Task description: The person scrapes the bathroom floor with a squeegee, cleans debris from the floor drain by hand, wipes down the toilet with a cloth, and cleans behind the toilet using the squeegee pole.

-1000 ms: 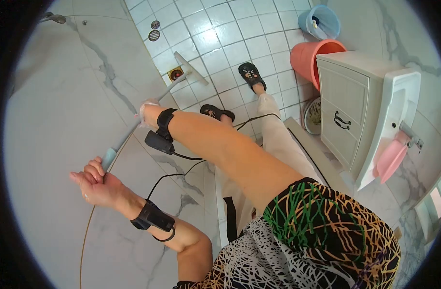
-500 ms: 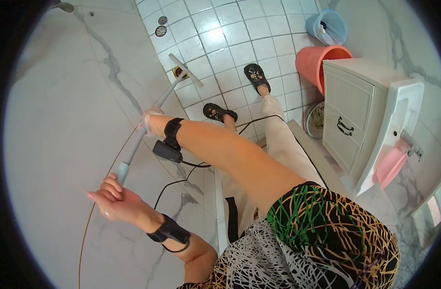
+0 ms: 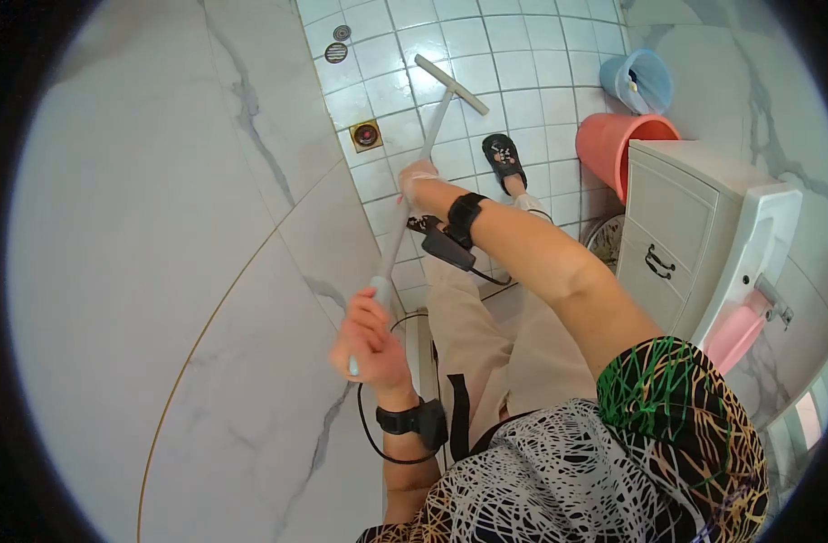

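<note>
A floor squeegee (image 3: 393, 242) slants across the view, its pale flat blade (image 3: 468, 96) on the white floor tiles. My left hand (image 3: 371, 348) is closed around the light blue grip at the upper end of the pole. Farther down the pole, my right hand (image 3: 418, 181) is wrapped around the grey shaft; something clear and thin seems to cover this hand. Black straps circle both wrists, and a dark box with a cable hangs by the right one. A square brass floor drain (image 3: 366, 136) lies left of the blade.
Right of the floor stand a blue bin (image 3: 637, 80), a red bucket (image 3: 604, 149) and a white cabinet (image 3: 672, 208) under a basin (image 3: 756, 240). Marble-patterned wall (image 3: 224, 299) rises at the left. My feet wear black clogs (image 3: 504, 158). Two round drain covers (image 3: 336, 52) sit farther off.
Both hands and the squeegee have swung to the right. The blade has left the brass drain, which now shows fully, and lies farther out on the tiles. Both hands still hold the pole.
</note>
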`<state>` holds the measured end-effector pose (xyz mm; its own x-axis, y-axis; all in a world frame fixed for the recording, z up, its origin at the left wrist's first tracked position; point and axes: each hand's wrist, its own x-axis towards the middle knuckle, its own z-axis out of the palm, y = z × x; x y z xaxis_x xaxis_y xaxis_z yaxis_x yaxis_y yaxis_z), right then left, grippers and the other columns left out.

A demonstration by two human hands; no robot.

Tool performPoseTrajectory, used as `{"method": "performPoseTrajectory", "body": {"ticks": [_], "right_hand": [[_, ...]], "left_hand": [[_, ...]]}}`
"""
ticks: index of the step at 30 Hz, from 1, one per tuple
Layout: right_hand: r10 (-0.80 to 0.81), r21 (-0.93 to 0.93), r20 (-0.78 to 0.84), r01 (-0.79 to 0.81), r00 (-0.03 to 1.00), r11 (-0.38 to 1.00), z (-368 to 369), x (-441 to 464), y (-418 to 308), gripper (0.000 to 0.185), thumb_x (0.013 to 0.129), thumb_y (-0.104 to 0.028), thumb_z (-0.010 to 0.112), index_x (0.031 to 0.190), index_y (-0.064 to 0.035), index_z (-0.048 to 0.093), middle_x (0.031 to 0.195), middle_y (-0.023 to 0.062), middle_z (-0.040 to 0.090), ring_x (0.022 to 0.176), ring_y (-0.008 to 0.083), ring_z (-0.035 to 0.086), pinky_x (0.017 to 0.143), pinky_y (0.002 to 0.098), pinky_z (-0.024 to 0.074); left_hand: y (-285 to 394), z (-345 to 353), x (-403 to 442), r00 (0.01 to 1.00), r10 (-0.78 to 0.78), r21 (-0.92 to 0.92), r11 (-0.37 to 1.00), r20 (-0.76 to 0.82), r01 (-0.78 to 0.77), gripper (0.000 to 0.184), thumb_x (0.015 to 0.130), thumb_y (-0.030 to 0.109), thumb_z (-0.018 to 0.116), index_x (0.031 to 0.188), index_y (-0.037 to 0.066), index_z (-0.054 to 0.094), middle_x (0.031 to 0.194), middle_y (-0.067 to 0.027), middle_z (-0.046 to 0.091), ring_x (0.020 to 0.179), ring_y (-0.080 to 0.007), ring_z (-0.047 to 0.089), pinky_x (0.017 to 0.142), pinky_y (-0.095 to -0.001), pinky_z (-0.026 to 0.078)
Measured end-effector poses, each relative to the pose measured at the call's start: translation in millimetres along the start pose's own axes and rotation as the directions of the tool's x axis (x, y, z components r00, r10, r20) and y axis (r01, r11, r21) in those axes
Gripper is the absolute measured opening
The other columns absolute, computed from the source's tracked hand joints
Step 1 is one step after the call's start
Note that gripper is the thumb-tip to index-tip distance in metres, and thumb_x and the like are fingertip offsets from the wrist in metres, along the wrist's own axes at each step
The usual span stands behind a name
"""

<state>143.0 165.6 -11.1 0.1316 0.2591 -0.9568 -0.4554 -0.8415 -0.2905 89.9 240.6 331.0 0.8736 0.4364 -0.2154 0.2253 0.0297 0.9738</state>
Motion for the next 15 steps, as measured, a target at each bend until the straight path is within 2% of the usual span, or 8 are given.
{"method": "performPoseTrajectory", "body": {"ticks": [1,2,4,7,10,11,14,15], "right_hand": [[-0.091,-0.221,-0.001,0.088,0.996,0.971,2.6,-21.3,-15.4,0.022,0.075,-0.033,0.068,0.083,-0.0118,0.069,0.082,0.0060,0.067,0.078,0.0208,0.065,0.065,0.0324,0.0524],[-0.181,-0.433,-0.002,0.162,0.984,0.887,4.6,-43.6,-31.5,0.023,0.075,-0.031,0.068,0.085,-0.0114,0.070,0.084,0.0067,0.068,0.080,0.0223,0.066,0.066,0.0320,0.0526],[-0.264,-0.631,-0.003,0.203,0.965,0.749,8.4,-68.2,-52.8,0.021,0.073,-0.027,0.069,0.086,-0.0098,0.070,0.084,0.0083,0.067,0.079,0.0230,0.065,0.065,0.0332,0.0526],[-0.331,-0.699,0.131,0.324,0.935,0.638,42.9,-72.5,-80.4,0.023,0.069,-0.021,0.072,0.088,-0.0074,0.070,0.082,0.0090,0.067,0.077,0.0233,0.064,0.062,0.0345,0.0522],[-0.327,-0.623,0.052,0.287,0.944,0.728,77.4,-76.1,-84.2,0.024,0.069,-0.019,0.072,0.089,-0.0060,0.070,0.082,0.0097,0.067,0.076,0.0239,0.064,0.062,0.0349,0.0519],[-0.347,-0.683,0.149,0.350,0.926,0.641,79.9,-80.8,-85.1,0.021,0.071,-0.018,0.071,0.088,-0.0054,0.070,0.082,0.0093,0.066,0.075,0.0245,0.064,0.062,0.0330,0.0519],[-0.263,-0.754,0.266,0.370,0.927,0.543,106.6,-78.7,-90.6,0.019,0.072,-0.018,0.071,0.086,-0.0062,0.070,0.082,0.0091,0.066,0.074,0.0242,0.064,0.059,0.0331,0.0510],[-0.243,-0.667,0.140,0.273,0.960,0.693,120.4,-77.7,-85.2,0.019,0.072,-0.018,0.071,0.086,-0.0062,0.070,0.082,0.0088,0.066,0.074,0.0241,0.064,0.059,0.0334,0.0509]], "left_hand": [[1.8,-5.0,-3.1,0.995,-0.053,-0.015,0.999,-0.087,0.052,0.045,0.092,0.016,0.038,0.049,0.009,0.030,0.047,-0.0031,0.033,0.058,-0.0187,0.041,0.083,-0.0454,0.040],[4.7,-9.5,-8.3,0.980,-0.105,-0.032,0.994,-0.171,0.101,0.045,0.092,0.015,0.036,0.048,0.010,0.028,0.047,-0.0018,0.030,0.058,-0.0173,0.040,0.085,-0.0450,0.039],[8.9,-22.8,-19.1,0.972,-0.089,0.020,0.995,-0.218,0.095,0.046,0.093,0.015,0.034,0.048,0.012,0.026,0.047,-0.0011,0.027,0.057,-0.0165,0.039,0.086,-0.0443,0.038],[16.8,-44.3,-33.9,0.945,-0.100,0.029,0.993,-0.313,0.114,0.046,0.093,0.015,0.032,0.048,0.013,0.024,0.047,-0.0007,0.026,0.057,-0.0158,0.037,0.087,-0.0434,0.038],[21.5,-60.0,-56.7,0.903,-0.126,0.010,0.990,-0.410,0.143,0.046,0.094,0.017,0.033,0.049,0.014,0.024,0.049,-0.0007,0.025,0.057,-0.0154,0.035,0.089,-0.0426,0.037],[20.4,-62.4,-63.3,0.890,-0.137,-0.004,0.989,-0.435,0.151,0.046,0.094,0.017,0.033,0.050,0.014,0.023,0.049,-0.0007,0.025,0.058,-0.0153,0.035,0.090,-0.0424,0.037],[25.5,-62.0,-80.1,0.839,-0.166,-0.043,0.985,-0.518,0.168,0.046,0.096,0.018,0.031,0.051,0.015,0.022,0.050,-0.0008,0.025,0.059,-0.0151,0.035,0.096,-0.0446,0.035],[25.7,-63.3,-89.0,0.825,-0.175,-0.044,0.983,-0.537,0.180,0.047,0.096,0.019,0.031,0.051,0.014,0.022,0.050,-0.0005,0.025,0.059,-0.0153,0.035,0.095,-0.0446,0.035]]}}
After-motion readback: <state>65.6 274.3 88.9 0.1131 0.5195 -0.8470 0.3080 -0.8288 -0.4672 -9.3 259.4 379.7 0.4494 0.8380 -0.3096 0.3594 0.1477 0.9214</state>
